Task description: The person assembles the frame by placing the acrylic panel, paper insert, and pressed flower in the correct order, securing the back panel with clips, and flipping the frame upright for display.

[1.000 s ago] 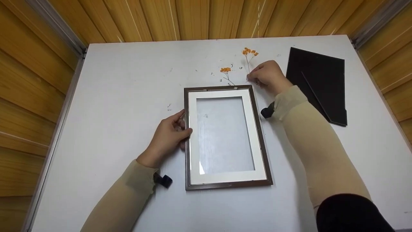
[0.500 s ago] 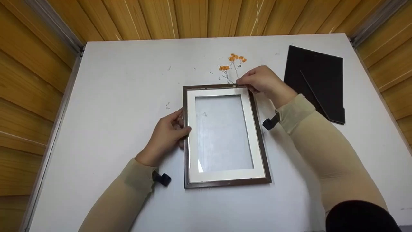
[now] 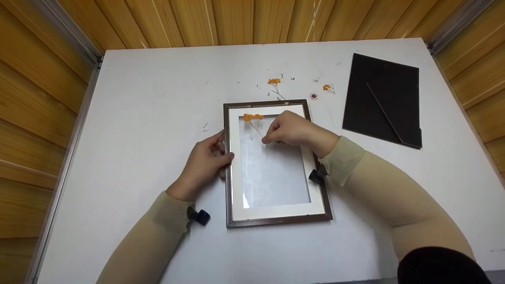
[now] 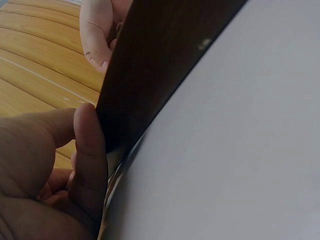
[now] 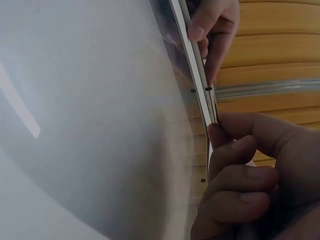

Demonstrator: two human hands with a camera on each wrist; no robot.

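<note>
A brown picture frame (image 3: 278, 222) with a white mat (image 3: 282, 215) and a see-through pane lies in the middle of the table. My left hand (image 3: 201, 167) grips its left side, thumb on the rim and fingers around the outer edge; the left wrist view shows these fingers (image 4: 90, 155) against the dark side. Over the upper part of the pane, my right hand (image 3: 294, 128) pinches the thin stem of a dried orange flower sprig (image 3: 253, 117). The blossoms point up and left, by the mat's upper inner corner. Whether the sprig touches the pane I cannot tell.
Another orange sprig (image 3: 274, 81) lies just beyond the frame's top edge. Right of it are a small round dried flower (image 3: 313, 96) and a small orange sprig (image 3: 327, 87). A black backing board (image 3: 380, 94) lies at the far right of the white table (image 3: 150, 110).
My right hand has brought the pinched sprig from beyond the frame's top down and left over the pane. My left hand keeps its grip on the frame.
</note>
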